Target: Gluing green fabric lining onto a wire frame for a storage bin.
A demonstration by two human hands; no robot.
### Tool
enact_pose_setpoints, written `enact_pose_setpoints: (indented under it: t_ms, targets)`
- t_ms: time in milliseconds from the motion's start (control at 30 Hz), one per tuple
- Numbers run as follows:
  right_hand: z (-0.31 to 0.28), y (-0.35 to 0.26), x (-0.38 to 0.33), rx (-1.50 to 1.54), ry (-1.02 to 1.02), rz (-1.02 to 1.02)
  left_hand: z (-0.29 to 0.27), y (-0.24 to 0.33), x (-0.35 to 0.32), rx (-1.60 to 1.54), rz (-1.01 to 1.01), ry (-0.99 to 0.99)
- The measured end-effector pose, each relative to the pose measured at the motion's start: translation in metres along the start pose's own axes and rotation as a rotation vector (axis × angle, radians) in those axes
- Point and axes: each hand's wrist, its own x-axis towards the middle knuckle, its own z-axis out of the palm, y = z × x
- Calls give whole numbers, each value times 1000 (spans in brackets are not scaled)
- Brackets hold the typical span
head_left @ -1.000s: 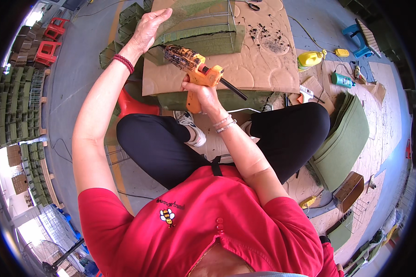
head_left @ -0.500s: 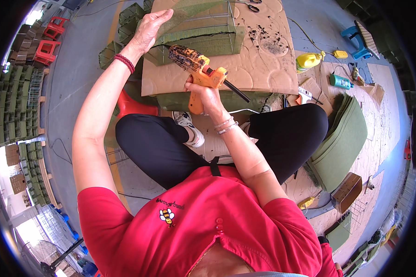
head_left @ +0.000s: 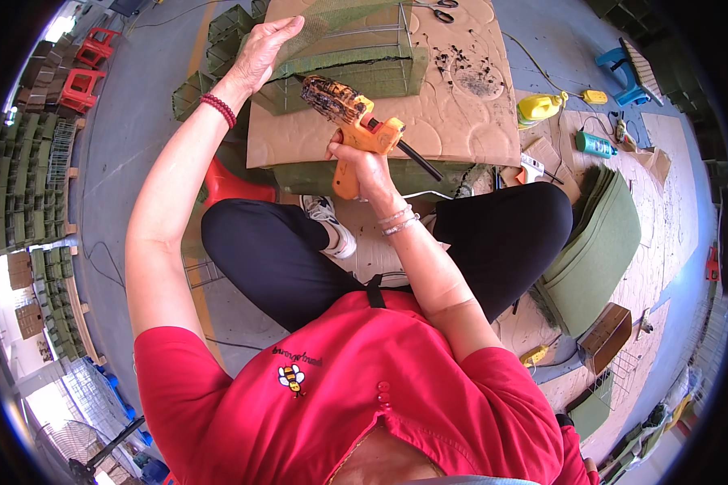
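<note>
My left hand (head_left: pixel 260 55) is closed on the edge of a sheet of green mesh (head_left: pixel 332 32), lifted over a wire-frame box (head_left: pixel 352 81) with green fabric sides. The box rests on the cardboard-topped table. My right hand (head_left: pixel 364 166) grips the handle of an orange hot glue gun (head_left: pixel 346 109), its front half smeared black. From the gun's rear sticks a black glue stick (head_left: pixel 421 160). The nozzle points up and left, close to the box's near left edge below my left hand; whether it touches the fabric I cannot tell.
Scissors (head_left: pixel 438 11) and black glue scraps (head_left: pixel 469 73) lie on the cardboard (head_left: pixel 461 129). To the right are a yellow bottle (head_left: pixel 539 107), a green bottle (head_left: pixel 596 145), a white glue gun (head_left: pixel 531 167) and stacked green sheets (head_left: pixel 594 250). A red stool (head_left: pixel 233 184) stands under the table's left side.
The glue gun in my right hand has shifted slightly to the right, and its nozzle shows more clearly near the box edge. My left hand stays on the mesh.
</note>
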Motion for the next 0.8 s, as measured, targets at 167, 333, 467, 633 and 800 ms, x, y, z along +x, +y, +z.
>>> enact_pose_setpoints:
  t_ms: [167,333,467,633,800]
  targets:
    - [-2,-2,-1,16,2,-24,0,1,-1,12,-6,-12]
    - [-5,-3,-2,0,9,-29,1,3,-1,29,-18,0]
    - [-5,-5,-3,0,22,-27,2,2,-1,20,-24,14]
    - [-7,-5,-3,31,24,-47,1,3,-1,20,-22,-2]
    - [-11,-5,-3,5,25,-32,-1,2,0,21,-25,-24]
